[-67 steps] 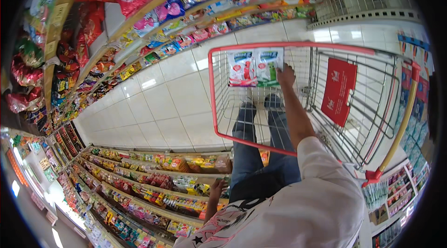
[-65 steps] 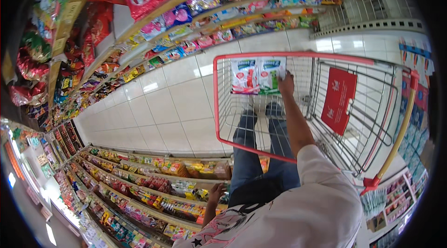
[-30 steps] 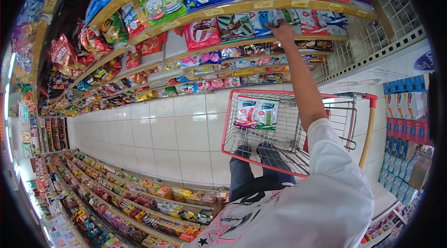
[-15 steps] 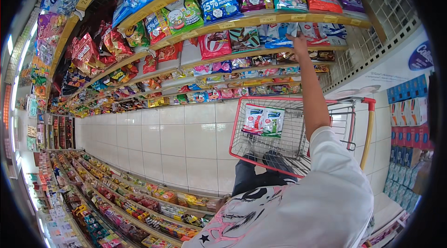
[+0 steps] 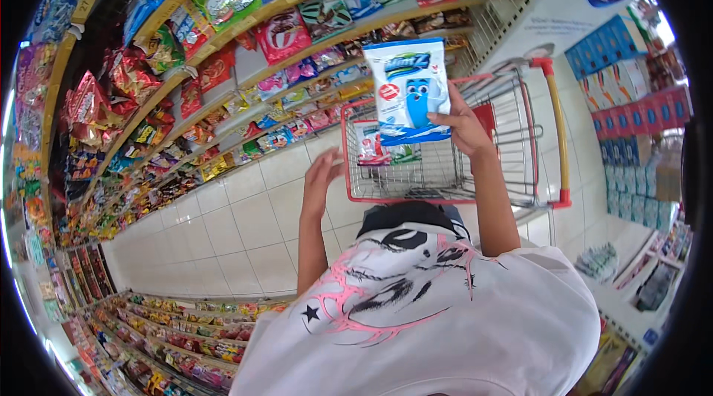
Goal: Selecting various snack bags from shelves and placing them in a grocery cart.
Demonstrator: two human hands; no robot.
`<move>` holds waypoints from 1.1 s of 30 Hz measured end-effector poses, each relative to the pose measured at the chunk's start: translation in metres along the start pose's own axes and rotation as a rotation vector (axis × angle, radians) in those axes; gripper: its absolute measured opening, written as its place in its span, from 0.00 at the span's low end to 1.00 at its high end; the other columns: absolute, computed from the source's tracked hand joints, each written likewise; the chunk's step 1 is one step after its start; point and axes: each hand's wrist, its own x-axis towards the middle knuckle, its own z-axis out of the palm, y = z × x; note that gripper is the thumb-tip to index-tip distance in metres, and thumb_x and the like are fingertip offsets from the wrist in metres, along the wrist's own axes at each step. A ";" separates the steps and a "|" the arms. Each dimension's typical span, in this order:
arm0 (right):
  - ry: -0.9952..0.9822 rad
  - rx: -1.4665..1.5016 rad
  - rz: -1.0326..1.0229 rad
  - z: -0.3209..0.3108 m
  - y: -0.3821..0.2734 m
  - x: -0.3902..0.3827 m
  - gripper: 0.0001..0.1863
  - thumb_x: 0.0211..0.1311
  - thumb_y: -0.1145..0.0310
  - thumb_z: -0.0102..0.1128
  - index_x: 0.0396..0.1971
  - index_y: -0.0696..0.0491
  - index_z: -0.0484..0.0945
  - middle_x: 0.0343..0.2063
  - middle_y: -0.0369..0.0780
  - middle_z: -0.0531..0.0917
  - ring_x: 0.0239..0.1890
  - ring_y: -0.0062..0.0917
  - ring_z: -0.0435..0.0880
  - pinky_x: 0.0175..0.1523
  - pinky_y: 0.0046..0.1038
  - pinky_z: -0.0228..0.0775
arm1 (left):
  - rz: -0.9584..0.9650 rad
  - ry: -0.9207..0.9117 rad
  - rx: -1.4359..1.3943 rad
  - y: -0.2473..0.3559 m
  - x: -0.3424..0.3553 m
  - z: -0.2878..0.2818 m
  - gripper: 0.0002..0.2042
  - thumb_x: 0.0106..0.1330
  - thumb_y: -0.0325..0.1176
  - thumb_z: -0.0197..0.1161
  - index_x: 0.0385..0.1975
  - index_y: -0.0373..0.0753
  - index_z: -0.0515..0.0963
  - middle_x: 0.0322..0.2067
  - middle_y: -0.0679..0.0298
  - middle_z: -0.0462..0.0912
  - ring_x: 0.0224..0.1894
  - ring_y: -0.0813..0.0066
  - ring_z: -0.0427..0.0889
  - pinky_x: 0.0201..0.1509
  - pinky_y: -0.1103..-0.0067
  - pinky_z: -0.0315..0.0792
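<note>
My right hand [image 5: 466, 122] grips the right edge of a white and blue candy bag [image 5: 407, 91] with a blue cartoon figure on its front. The bag is held upright over the shopping cart [image 5: 434, 182], a wire basket with red trim. Left of the cart, my left hand [image 5: 324, 170] is raised with its fingers apart, touching nothing. Inside the basket lie a red and white candy bag [image 5: 370, 145] and a green and white candy bag [image 5: 405, 154], both partly hidden behind the held one.
Shelves of candy bags [image 5: 286, 36] with yellow front rails run along the far side. Another candy rack [image 5: 193, 336] stands at the lower left. Pale floor tiles [image 5: 230, 221] lie between them. Stacked boxes [image 5: 631, 114] fill the right side beyond the cart's yellow handle [image 5: 558, 132].
My right hand has come back from the shelf with the blue and white candy bag, now above the cart. My left hand has risen into view beside the cart. The view has turned.
</note>
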 end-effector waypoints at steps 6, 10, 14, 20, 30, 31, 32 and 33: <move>0.027 -0.082 -0.036 0.054 0.011 -0.056 0.44 0.42 0.82 0.62 0.63 0.55 0.52 0.54 0.37 0.69 0.56 0.24 0.66 0.59 0.25 0.57 | 0.190 -0.283 -0.051 0.062 -0.001 0.044 0.20 0.62 0.33 0.57 0.53 0.33 0.65 0.45 0.59 0.73 0.42 0.76 0.75 0.46 0.80 0.70; 0.036 -0.068 -0.062 0.083 0.016 -0.084 0.39 0.48 0.79 0.61 0.62 0.55 0.53 0.52 0.38 0.70 0.54 0.23 0.69 0.56 0.25 0.62 | 0.173 -0.237 -0.079 0.066 -0.018 0.036 0.20 0.57 0.26 0.62 0.49 0.32 0.67 0.42 0.60 0.74 0.39 0.81 0.74 0.40 0.86 0.70; 0.100 -0.033 0.017 0.091 0.034 -0.097 0.29 0.61 0.69 0.54 0.60 0.56 0.56 0.49 0.38 0.73 0.48 0.18 0.73 0.45 0.18 0.69 | 0.112 -0.188 -0.069 0.064 -0.027 0.023 0.16 0.58 0.27 0.62 0.45 0.30 0.69 0.36 0.63 0.77 0.35 0.83 0.75 0.38 0.86 0.70; 0.158 -0.093 -0.057 0.106 0.046 -0.100 0.23 0.60 0.70 0.55 0.55 0.57 0.63 0.38 0.38 0.80 0.37 0.15 0.79 0.37 0.15 0.72 | 0.205 -0.188 -0.110 0.063 -0.041 0.009 0.14 0.58 0.27 0.62 0.42 0.30 0.71 0.35 0.61 0.79 0.35 0.82 0.76 0.40 0.85 0.70; 0.111 -0.082 -0.075 0.112 0.043 -0.095 0.21 0.58 0.70 0.58 0.49 0.59 0.66 0.35 0.41 0.82 0.33 0.15 0.80 0.34 0.16 0.73 | 0.154 -0.084 -0.197 0.075 -0.053 0.002 0.12 0.56 0.30 0.65 0.38 0.32 0.75 0.33 0.61 0.80 0.35 0.80 0.78 0.40 0.83 0.71; 0.111 -0.081 -0.076 0.114 0.043 -0.094 0.21 0.58 0.70 0.58 0.49 0.59 0.66 0.35 0.41 0.82 0.33 0.15 0.80 0.34 0.16 0.73 | 0.155 -0.084 -0.195 0.075 -0.052 0.001 0.12 0.56 0.30 0.65 0.38 0.32 0.75 0.33 0.61 0.80 0.35 0.80 0.78 0.40 0.83 0.71; 0.115 -0.077 -0.078 0.116 0.042 -0.094 0.20 0.58 0.70 0.58 0.49 0.59 0.66 0.35 0.40 0.82 0.32 0.15 0.80 0.34 0.16 0.73 | 0.153 -0.076 -0.191 0.075 -0.052 0.000 0.12 0.56 0.30 0.64 0.38 0.32 0.75 0.33 0.61 0.80 0.34 0.80 0.78 0.38 0.83 0.71; 0.120 -0.073 -0.079 0.118 0.042 -0.094 0.20 0.58 0.70 0.58 0.49 0.59 0.67 0.34 0.40 0.82 0.32 0.14 0.80 0.33 0.16 0.72 | 0.149 -0.067 -0.186 0.075 -0.053 -0.001 0.12 0.56 0.30 0.64 0.38 0.32 0.76 0.33 0.62 0.80 0.33 0.80 0.78 0.37 0.83 0.71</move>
